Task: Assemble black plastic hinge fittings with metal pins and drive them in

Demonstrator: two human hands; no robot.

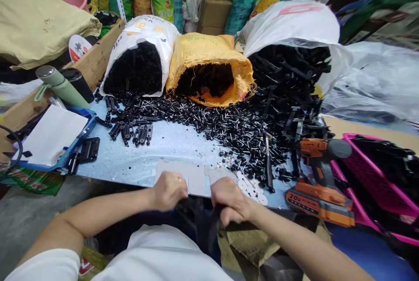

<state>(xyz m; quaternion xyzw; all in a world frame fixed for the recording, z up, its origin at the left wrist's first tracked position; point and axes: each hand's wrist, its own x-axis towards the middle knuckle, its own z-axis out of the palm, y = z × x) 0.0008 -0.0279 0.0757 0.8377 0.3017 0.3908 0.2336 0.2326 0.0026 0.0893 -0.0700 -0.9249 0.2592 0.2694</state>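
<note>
At the front edge of the table, both fists are closed over dark, blurred black parts [198, 220] that hang between them above my lap. My left hand [170, 190], with a ring on one finger, is curled tight at the left end of these parts. Around their right end wraps my right hand [231, 198], thumb tucked low. Motion blur hides the exact shape of the parts and whether they are one piece or more. Just beyond the knuckles lies a flat grey cardboard piece [196, 178]. A hammer [268, 163] rests among loose screws to the right.
Black screws and knobs [229, 124] spread across the blue tabletop [131, 165]. Behind them lie a white sack [147, 28], a yellow sack [206, 49] and a clear bag [294, 23]. An orange cordless drill [321, 185] and pink basket [376, 176] stand right; a blue tray [88, 126] sits left.
</note>
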